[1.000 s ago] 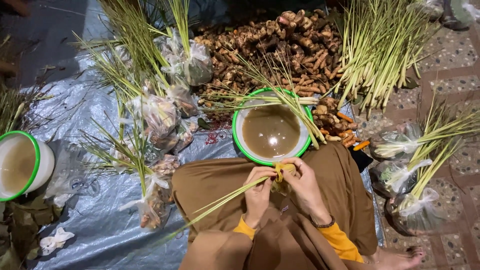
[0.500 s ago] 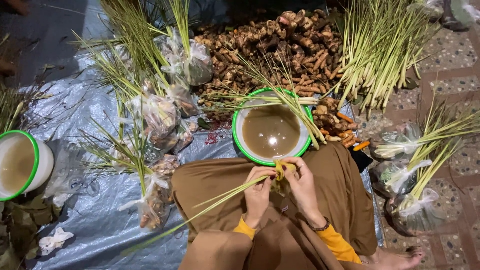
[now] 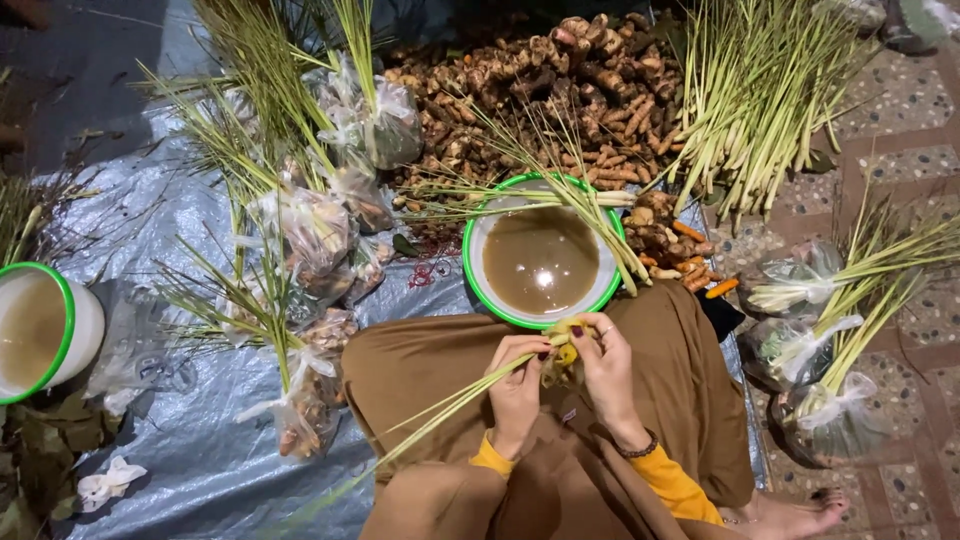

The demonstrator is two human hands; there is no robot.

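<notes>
My left hand [image 3: 520, 385] and my right hand [image 3: 603, 365] meet over my lap, which is covered in brown cloth [image 3: 430, 370]. Both grip the thick end of a lemongrass stalk [image 3: 455, 405] whose long green leaves trail down to the left. A small yellow piece [image 3: 566, 352] shows between my fingertips. Just beyond my hands stands a white bowl with a green rim [image 3: 470, 260] holding muddy brown water.
A heap of brown ginger-like roots [image 3: 550, 80] lies behind the bowl. Loose lemongrass [image 3: 770, 90] is piled at the back right. Clear bags stuffed with stalks and roots [image 3: 310, 230] sit left, more bags [image 3: 820, 330] right. A second green-rimmed bowl [image 3: 85, 325] stands far left on grey plastic sheeting [image 3: 180, 470].
My fingers have shifted slightly on the stalk's end and the leaves have swung a little. Nothing else moved.
</notes>
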